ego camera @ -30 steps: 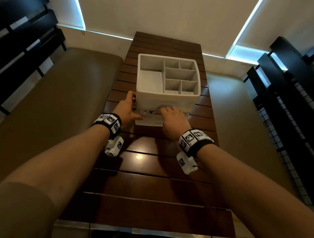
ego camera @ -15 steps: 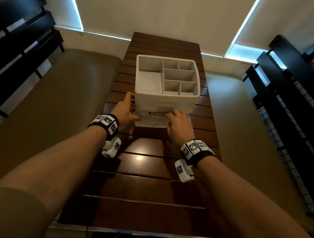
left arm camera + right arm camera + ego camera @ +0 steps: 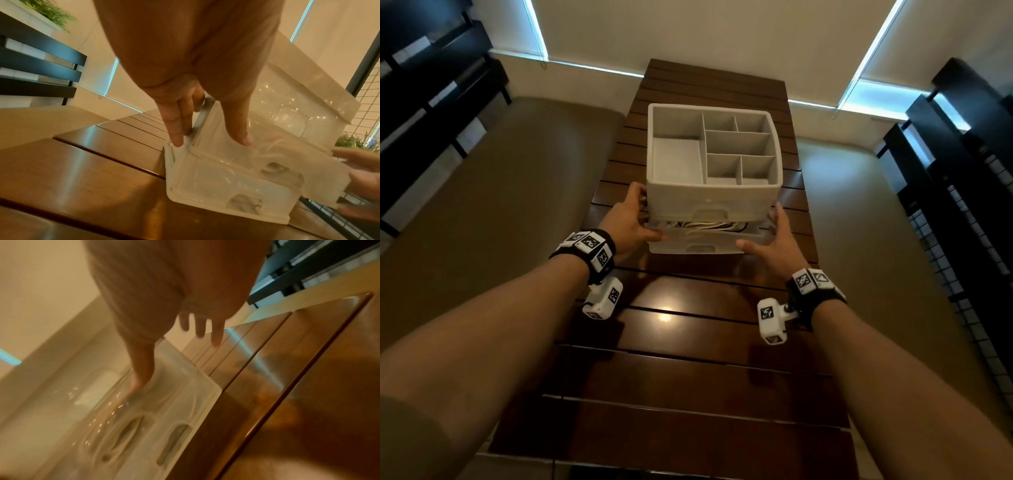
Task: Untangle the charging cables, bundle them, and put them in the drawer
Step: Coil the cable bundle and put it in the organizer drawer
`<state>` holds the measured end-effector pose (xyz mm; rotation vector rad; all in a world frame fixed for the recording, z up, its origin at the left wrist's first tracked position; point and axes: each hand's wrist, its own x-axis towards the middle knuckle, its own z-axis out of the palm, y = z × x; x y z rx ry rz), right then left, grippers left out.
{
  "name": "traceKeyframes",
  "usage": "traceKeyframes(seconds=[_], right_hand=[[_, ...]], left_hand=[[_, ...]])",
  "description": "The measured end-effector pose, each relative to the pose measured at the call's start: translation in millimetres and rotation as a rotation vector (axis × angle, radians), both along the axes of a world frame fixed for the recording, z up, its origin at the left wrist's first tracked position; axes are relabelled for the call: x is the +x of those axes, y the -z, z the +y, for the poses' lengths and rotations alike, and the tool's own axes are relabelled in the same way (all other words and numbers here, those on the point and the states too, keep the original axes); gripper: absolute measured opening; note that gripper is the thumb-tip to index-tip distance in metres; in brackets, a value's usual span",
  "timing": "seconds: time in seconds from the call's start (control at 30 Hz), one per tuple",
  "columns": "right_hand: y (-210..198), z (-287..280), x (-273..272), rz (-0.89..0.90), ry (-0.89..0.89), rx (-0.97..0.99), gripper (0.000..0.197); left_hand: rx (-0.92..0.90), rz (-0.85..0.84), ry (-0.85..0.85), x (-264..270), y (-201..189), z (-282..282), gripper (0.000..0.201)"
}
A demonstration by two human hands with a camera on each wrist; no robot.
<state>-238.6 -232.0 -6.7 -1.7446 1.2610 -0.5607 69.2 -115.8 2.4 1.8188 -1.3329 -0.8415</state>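
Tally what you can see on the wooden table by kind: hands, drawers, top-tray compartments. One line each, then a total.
Hands: 2 (left hand, right hand)
Drawers showing: 2 (open drawer holding cables, closed drawer)
Top-tray compartments: 6
Total: 10

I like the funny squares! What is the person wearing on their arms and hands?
Both arms are bare, with no sleeves or gloves. Each wrist has a black band carrying white tiles printed with black square patterns. A small white camera block, marked the same way, hangs under each wrist.
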Motion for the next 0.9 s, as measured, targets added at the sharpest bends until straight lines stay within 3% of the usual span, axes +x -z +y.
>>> traceKeyframes(seconds=[0.1,0.17,0.5,0.67,0.77,0.9], right_hand=[[0,-10,6,0.003,-0.04,0.004,0.079],[2,-11,9,0.003,-0.006,-0.035,0.067],[13,-4,14,-0.015,0.087,-0.195,0.054],[15,-4,11,-0.045,0.064,-0.139,0.051],[17,3,13,-0.035,0.109,-0.144,0.039],[19,5,19,0.013,0.163,-0.163,0.037]], left_hand=[[-0.014,0.013,-0.057,-2,4,2,0.097],[-0.039,-0.046,-0.119,-7,6,3,0.096],[-0.07,-0.236,-0.19,-12,10,-3,0.087],[-0.098,-0.043,-0.172,-5,20,-5,0.09],[-0.081,0.034,-0.121,-6,26,-6,0.091],[-0.046,0.136,-0.057,-7,29,-16,0.093]])
